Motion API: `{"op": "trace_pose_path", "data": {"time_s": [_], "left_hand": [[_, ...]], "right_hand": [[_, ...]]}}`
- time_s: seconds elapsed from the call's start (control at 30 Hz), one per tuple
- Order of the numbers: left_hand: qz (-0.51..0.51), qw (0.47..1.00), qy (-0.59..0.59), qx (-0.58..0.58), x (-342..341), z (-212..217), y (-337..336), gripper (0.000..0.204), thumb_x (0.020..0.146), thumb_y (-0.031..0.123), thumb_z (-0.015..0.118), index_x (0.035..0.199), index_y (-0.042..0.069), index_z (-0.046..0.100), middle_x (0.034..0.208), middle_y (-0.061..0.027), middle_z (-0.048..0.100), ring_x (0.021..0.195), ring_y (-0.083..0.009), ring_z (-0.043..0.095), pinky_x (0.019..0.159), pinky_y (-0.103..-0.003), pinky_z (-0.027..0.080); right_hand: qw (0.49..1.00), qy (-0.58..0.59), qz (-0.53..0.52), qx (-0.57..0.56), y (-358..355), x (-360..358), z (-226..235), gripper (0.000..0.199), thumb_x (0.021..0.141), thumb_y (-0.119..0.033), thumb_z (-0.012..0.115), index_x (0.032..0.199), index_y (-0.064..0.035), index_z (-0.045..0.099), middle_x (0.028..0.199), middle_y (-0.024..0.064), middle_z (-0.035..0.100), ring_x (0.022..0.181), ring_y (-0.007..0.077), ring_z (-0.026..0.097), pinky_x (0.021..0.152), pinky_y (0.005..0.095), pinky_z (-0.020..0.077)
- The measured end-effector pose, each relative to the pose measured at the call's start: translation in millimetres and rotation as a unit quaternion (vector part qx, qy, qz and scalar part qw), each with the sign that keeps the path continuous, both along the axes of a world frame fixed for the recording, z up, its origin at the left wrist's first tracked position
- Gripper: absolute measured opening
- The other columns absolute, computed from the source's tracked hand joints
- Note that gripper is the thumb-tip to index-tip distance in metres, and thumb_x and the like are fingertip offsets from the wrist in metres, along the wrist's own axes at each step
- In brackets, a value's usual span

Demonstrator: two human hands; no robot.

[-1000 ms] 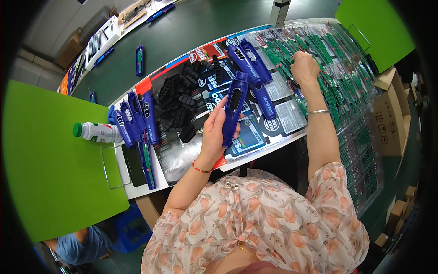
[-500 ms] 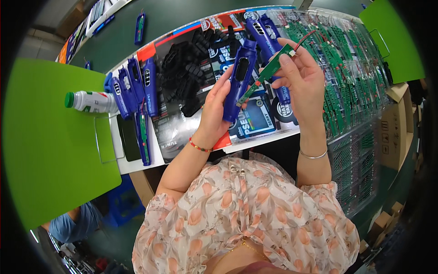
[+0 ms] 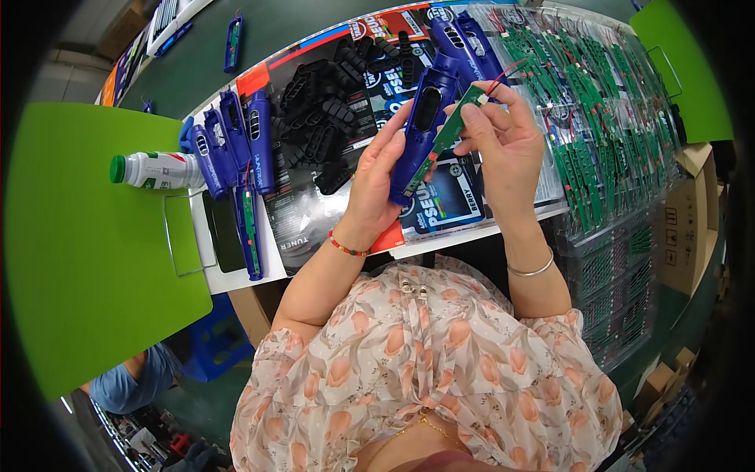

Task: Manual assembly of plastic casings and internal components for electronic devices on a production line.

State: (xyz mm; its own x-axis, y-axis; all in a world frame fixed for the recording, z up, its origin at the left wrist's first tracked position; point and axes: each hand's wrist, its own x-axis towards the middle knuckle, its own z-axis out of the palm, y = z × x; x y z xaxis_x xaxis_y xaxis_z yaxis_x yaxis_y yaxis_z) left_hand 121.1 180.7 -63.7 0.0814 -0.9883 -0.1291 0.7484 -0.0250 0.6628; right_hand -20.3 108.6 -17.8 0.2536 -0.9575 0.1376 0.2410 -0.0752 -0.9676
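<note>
My left hand (image 3: 376, 179) is wrapped round a blue plastic housing (image 3: 425, 110) with a dark oval window, held tilted above the printed sheets. Between thumb and fingers, my right hand (image 3: 503, 141) grips a long narrow green circuit board (image 3: 445, 140). Red wires rise from the board's upper end, near a white connector. Its lower end lies against the housing's lower part; whether it sits inside, I cannot tell. Left of my hands is a heap of black ribbed plastic pieces (image 3: 314, 110). More blue housings (image 3: 464, 43) lie just beyond my right hand.
Clear plastic trays (image 3: 602, 259) full of green boards fill the right side. Several blue housings (image 3: 259, 141), one with a board in it, lie at left beside a dark phone-like slab (image 3: 224, 236). A white bottle with green cap (image 3: 157, 170) lies by a green panel (image 3: 94, 252).
My right hand has moved left and slightly down, bringing the board closer along the housing. The housing's upper end has shifted a little right and up.
</note>
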Motion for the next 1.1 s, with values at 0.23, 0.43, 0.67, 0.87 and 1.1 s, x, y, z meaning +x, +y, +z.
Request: {"op": "trace_pose_path", "data": {"time_s": [0.23, 0.43, 0.67, 0.87, 1.1], "left_hand": [[0.007, 1.000, -0.005, 0.002, -2.2, 2.7, -0.1, 0.045, 0.102, 0.018, 0.044, 0.147, 0.011, 0.039, 0.110, -0.0076, 0.064, 0.082, -0.0145, 0.063, 0.071, -0.028, 0.054], [0.013, 1.000, -0.016, 0.004, -3.1, 3.3, 0.9, 0.045, 0.102, 0.018, 0.045, 0.146, 0.010, 0.040, 0.110, -0.0069, 0.064, 0.082, -0.0136, 0.062, 0.070, -0.027, 0.053], [0.015, 0.999, -0.029, -0.003, -1.5, -0.2, 0.6, 0.045, 0.102, 0.020, 0.046, 0.145, 0.009, 0.040, 0.109, -0.0094, 0.065, 0.081, -0.0148, 0.063, 0.069, -0.027, 0.053], [0.014, 1.000, -0.026, -0.004, -0.7, -1.1, 2.2, 0.044, 0.102, 0.020, 0.046, 0.145, 0.009, 0.041, 0.105, -0.0135, 0.065, 0.080, -0.0139, 0.063, 0.069, -0.026, 0.053], [0.017, 0.996, -0.083, 0.001, -2.4, -2.0, 4.6, 0.048, 0.102, 0.024, 0.047, 0.146, 0.007, 0.038, 0.101, -0.0173, 0.065, 0.075, -0.0165, 0.063, 0.065, -0.027, 0.053]], "right_hand": [[1.000, 0.005, 0.014, 0.003, 6.3, 8.1, -5.6, 0.027, 0.092, -0.009, 0.064, 0.116, 0.0005, 0.057, 0.092, 0.0090, 0.071, 0.074, 0.0083, 0.067, 0.059, 0.0191, 0.0541], [0.998, 0.027, 0.048, 0.016, 2.7, 4.7, -1.0, 0.028, 0.090, -0.008, 0.065, 0.116, 0.0000, 0.057, 0.089, 0.0072, 0.071, 0.069, 0.0068, 0.065, 0.050, 0.0178, 0.0489], [0.999, 0.027, 0.036, 0.009, 4.1, 11.7, 1.9, 0.027, 0.090, -0.008, 0.066, 0.114, 0.0001, 0.057, 0.085, 0.0067, 0.070, 0.066, 0.0083, 0.065, 0.053, 0.0200, 0.0508], [0.995, 0.086, 0.003, -0.059, -0.5, 13.3, -11.0, 0.024, 0.087, -0.008, 0.069, 0.109, -0.0009, 0.063, 0.087, 0.0065, 0.068, 0.066, 0.0084, 0.062, 0.059, 0.0221, 0.0512], [0.970, 0.177, -0.038, -0.161, -11.7, 9.4, -19.4, 0.025, 0.081, -0.006, 0.072, 0.105, -0.0035, 0.069, 0.095, 0.0057, 0.054, 0.063, 0.0093, 0.055, 0.055, 0.0236, 0.0471]]}}
